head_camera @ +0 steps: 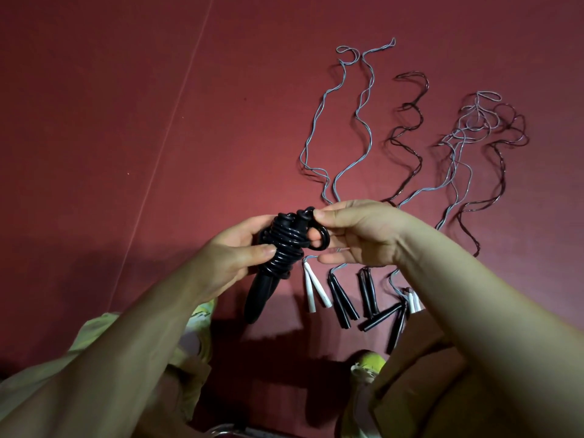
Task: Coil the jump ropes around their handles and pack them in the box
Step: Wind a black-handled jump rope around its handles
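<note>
Coiling step, near completion. Left hand (pixel 235 252) grips the black jump rope (pixel 278 248), wound around its paired handles, above the floor (pixel 126 121). Right hand (pixel 354 230) pinches the final loop (pixel 320 238). Next: tuck the loop, then box it; no box identifiable.

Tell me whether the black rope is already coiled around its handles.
Yes, the black rope is wound around its handles, gripped by both hands.

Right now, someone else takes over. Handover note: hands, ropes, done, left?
Left hand grips the black jump rope, coiled around its paired handles.
Right hand pinches the last loop at the handle tops; the end is not yet tucked.
On the red floor: the other ropes uncoiled, white handles and black handles in a row.
No box clearly in view.
Left: finish this coil, coil the rest, pack.
</note>
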A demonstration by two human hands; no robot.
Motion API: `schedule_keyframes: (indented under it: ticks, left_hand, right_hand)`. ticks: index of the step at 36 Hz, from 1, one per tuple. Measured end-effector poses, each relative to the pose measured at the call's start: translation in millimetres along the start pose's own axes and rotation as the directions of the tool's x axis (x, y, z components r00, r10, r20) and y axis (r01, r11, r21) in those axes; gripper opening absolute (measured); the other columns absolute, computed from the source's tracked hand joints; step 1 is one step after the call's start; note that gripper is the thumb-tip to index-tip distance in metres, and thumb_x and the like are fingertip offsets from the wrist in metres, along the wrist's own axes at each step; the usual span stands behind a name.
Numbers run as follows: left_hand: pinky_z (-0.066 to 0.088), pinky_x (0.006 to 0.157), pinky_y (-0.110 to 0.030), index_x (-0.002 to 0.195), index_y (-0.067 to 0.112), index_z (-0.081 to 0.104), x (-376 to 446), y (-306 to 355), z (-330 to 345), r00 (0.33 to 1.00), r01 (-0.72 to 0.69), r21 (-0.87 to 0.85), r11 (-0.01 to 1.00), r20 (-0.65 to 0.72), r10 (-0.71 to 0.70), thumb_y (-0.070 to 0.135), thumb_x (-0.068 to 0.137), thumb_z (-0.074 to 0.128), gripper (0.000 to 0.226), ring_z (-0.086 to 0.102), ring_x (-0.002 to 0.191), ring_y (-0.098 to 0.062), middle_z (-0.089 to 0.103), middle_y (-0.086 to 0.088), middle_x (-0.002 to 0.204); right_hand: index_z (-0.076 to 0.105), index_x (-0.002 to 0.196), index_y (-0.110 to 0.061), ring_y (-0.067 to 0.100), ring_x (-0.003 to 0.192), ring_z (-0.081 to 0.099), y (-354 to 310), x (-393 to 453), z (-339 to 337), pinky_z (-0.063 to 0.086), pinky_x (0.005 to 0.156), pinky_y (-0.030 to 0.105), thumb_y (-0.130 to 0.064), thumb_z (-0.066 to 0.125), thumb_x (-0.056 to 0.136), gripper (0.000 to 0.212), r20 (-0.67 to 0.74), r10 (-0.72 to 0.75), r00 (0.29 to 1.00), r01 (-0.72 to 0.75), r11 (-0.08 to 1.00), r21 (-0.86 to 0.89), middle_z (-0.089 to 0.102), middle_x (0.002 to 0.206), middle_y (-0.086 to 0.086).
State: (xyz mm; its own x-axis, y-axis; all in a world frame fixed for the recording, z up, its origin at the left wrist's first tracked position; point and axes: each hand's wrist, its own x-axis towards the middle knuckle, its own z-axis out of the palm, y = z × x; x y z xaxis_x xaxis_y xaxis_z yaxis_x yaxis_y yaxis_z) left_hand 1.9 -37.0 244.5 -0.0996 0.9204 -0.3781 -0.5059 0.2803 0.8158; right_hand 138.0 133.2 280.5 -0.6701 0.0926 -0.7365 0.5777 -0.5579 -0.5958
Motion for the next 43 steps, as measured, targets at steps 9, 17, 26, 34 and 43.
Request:
schedule_keyframes:
  ticks: [9, 17, 26, 34, 43]
  left_hand:
    - [0.056, 0.078, -0.03, 0.118, 0.014, 0.054, -1.4, 2.0, 1.5, 1.0, 0.023, 0.04, 0.999, -0.016, -0.022, 0.006, 0.073, 0.053, 0.046, 0.066, 0.096, -0.014, 0.072, 0.004, 0.102]
    - [0.053, 0.078, -0.028, 0.123, 0.012, 0.053, -5.1, 5.2, -5.4, 0.996, 0.043, 0.068, 0.997, 0.069, -0.048, 0.005, 0.072, 0.062, 0.052, 0.065, 0.102, -0.016, 0.07, 0.0, 0.109]
    - [0.052, 0.081, -0.031, 0.12, 0.013, 0.061, -6.2, 7.3, -6.9, 0.992, 0.046, 0.049, 0.998, 0.111, -0.052, 0.023, 0.065, 0.078, 0.059, 0.064, 0.103, -0.02, 0.068, -0.005, 0.112]
    - [0.052, 0.081, -0.034, 0.121, 0.004, 0.06, -3.9, 6.8, -5.2, 0.987, 0.115, -0.072, 0.991, 0.122, -0.106, 0.039, 0.058, 0.086, 0.077, 0.063, 0.099, -0.027, 0.066, -0.015, 0.108]
    - [0.055, 0.082, -0.036, 0.11, 0.005, 0.071, -4.9, 5.0, -2.1, 0.993, 0.11, -0.163, 0.98, 0.065, -0.101, 0.038, 0.046, 0.09, 0.075, 0.067, 0.095, -0.029, 0.068, -0.018, 0.104]
  right_hand:
    - [0.06, 0.093, -0.02, 0.001, 0.057, 0.061, 12.9, 6.4, 8.0, 0.052, 0.051, 0.017, -0.03, 0.055, 0.092, 0.011, -0.055, -0.063, 0.997, 0.068, 0.992, 0.108, 0.063, 0.062, -0.009]
    - [0.062, 0.086, -0.017, 0.004, 0.051, 0.053, 18.3, 9.9, 12.5, 0.044, 0.04, 0.014, -0.036, 0.061, 0.074, 0.022, -0.009, -0.103, 0.995, 0.103, 0.983, 0.152, 0.058, 0.063, -0.002]
    - [0.07, 0.09, -0.017, 0.009, 0.057, 0.048, 20.1, 6.9, 10.2, 0.043, 0.038, 0.015, -0.032, 0.06, 0.076, 0.023, 0.098, -0.188, 0.977, 0.17, 0.971, 0.166, 0.061, 0.079, 0.002]
    - [0.068, 0.081, -0.018, 0.009, 0.059, 0.057, 15.0, 4.9, -0.4, 0.052, 0.052, 0.02, -0.038, 0.082, 0.068, 0.028, 0.209, -0.155, 0.966, 0.13, 0.983, 0.131, 0.058, 0.071, 0.0]
    - [0.064, 0.063, -0.021, 0.008, 0.056, 0.051, 16.4, 8.4, -6.3, 0.045, 0.051, 0.02, -0.042, 0.088, 0.056, 0.033, 0.32, -0.209, 0.924, 0.143, 0.965, 0.217, 0.049, 0.061, -0.004]
